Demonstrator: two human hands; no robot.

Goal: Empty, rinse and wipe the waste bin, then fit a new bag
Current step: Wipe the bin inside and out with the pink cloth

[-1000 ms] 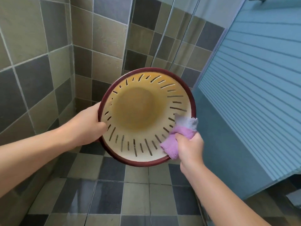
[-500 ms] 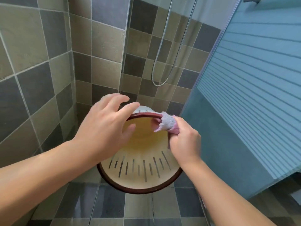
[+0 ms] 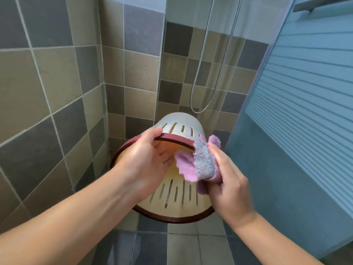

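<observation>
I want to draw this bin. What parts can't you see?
Head view:
- Bottom of the bin: it faces away.
- Part of the rim: left hand and cloth cover it.
- Right hand fingertips: tucked behind the cloth.
- Shower hose ends: cut off by the top edge.

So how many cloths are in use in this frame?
1: a pink and grey cloth, gripped by the right hand against the far rim of the waste bin, beside the left hand. No others visible.

Tiled wall [image 3: 57, 73], looped shower hose [image 3: 208, 73], striped glass door [image 3: 305, 92], tiled floor [image 3: 181, 245]
</observation>
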